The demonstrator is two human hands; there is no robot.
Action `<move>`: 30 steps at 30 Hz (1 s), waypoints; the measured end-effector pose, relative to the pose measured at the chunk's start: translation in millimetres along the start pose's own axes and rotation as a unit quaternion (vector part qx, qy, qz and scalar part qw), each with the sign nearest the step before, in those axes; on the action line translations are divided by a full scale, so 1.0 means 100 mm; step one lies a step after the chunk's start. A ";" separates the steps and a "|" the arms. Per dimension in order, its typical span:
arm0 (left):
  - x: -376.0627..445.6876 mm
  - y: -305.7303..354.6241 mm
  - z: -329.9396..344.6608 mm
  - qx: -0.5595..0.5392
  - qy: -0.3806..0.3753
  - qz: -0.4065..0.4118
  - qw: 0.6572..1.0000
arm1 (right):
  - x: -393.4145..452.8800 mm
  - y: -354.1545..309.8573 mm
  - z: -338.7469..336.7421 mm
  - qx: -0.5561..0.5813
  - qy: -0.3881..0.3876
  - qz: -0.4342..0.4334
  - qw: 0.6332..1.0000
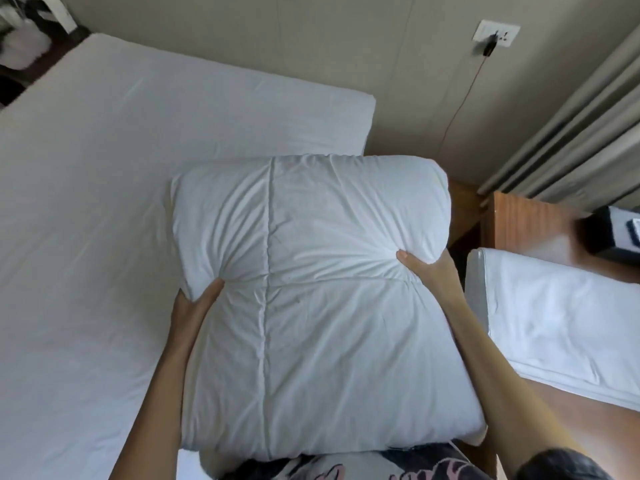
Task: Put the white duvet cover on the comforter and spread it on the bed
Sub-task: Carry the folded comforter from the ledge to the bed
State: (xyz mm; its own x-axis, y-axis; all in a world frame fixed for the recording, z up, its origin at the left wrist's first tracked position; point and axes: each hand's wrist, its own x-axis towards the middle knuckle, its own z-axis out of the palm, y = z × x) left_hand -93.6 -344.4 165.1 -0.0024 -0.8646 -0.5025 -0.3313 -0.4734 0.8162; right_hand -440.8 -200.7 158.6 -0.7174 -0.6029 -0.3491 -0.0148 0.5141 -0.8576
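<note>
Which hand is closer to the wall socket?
Right. The right hand grips the comforter below the wall socket; the left hand is farther left.

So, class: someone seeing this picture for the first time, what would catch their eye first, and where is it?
First, the folded white comforter filling the centre, gripped at its sides by the left hand and right hand. Next, the bare white bed stretching away on the left. Then the folded white cloth on the wooden surface at right.
</note>
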 end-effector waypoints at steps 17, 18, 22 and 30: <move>1.23 1.73 2.34 -0.060 0.131 -0.009 0.989 | 3.79 -1.19 -0.48 -0.030 -0.151 -0.032 0.988; 1.30 1.86 2.46 -0.059 0.131 -0.008 0.990 | 3.96 -1.24 -0.54 -0.025 -0.153 -0.027 0.988; 1.63 2.27 2.87 -0.066 0.129 -0.002 0.989 | 4.55 -1.41 -0.68 -0.019 -0.154 -0.014 0.988; 2.43 2.66 3.43 -0.076 0.156 -0.004 0.985 | 5.64 -1.78 -0.51 -0.039 -0.161 -0.025 0.986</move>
State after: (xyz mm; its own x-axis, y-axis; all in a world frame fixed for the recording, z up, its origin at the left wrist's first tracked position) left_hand -505.8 -622.5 162.5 0.2980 -0.8595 -0.4153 -0.1857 -0.4789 0.8580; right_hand -878.6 -601.5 133.8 -0.4567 -0.7843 -0.4200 -0.1075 0.5173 -0.8490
